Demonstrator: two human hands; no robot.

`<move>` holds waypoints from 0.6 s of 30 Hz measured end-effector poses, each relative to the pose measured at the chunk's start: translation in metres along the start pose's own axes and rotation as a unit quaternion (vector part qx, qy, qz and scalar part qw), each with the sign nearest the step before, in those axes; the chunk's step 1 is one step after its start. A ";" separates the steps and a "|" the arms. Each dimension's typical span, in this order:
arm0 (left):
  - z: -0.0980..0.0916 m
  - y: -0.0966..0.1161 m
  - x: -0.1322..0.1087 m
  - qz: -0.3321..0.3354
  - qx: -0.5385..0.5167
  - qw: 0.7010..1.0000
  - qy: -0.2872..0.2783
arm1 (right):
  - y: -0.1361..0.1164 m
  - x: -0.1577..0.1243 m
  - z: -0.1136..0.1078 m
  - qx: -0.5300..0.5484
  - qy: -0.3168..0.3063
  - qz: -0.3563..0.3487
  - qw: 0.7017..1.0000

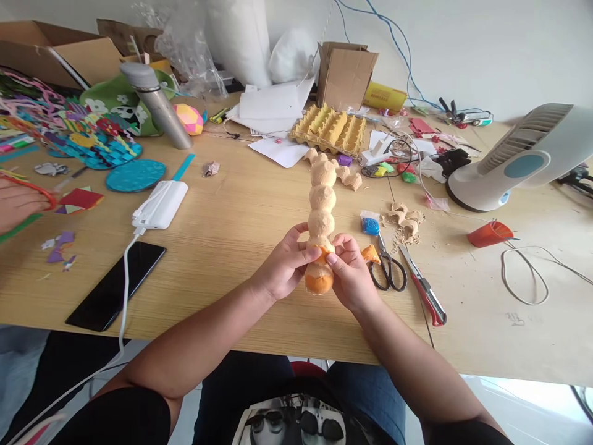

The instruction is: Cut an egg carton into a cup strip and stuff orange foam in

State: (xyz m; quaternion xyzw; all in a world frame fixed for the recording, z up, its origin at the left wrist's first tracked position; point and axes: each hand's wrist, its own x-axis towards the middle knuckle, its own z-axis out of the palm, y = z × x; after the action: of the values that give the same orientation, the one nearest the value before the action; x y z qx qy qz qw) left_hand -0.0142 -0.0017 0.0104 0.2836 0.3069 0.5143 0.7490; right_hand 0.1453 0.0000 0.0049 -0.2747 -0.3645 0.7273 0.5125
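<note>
Both hands hold a beige, bumpy egg-carton strip [322,199] upright above the near part of the table. Its lowest bump is covered in orange, and more orange clay-like material shows under the thumbs. My left hand [288,262] grips the strip's left side, thumb pressed on the orange patch. On the opposite side, my right hand [352,272] pinches the same patch between thumb and fingers. Just right of that hand lies an orange lump [370,253], beside black-handled scissors [389,272]. A blue clay packet [370,224] sits above the scissors.
A red utility knife [428,296] lies right of the scissors, below carton scraps [406,219]. Farther back are a yellow egg tray [328,130] and a white fan [514,154]. At left, a phone [115,285], power bank [160,205], steel bottle [160,108] and another person's hand [21,201].
</note>
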 end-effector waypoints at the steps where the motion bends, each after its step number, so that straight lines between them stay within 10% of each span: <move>1: 0.000 0.001 0.000 0.002 0.001 1.000 -0.003 | 0.000 0.000 0.000 0.001 -0.003 0.000 1.000; 18: -0.001 0.004 -0.003 0.010 -0.004 0.999 -0.033 | -0.001 -0.003 -0.004 0.009 0.033 0.013 0.999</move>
State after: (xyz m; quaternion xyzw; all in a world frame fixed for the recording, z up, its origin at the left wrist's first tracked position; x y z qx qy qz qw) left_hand -0.0184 -0.0036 0.0130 0.3009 0.2769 0.5131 0.7546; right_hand 0.1500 -0.0018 0.0036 -0.2983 -0.3372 0.7279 0.5171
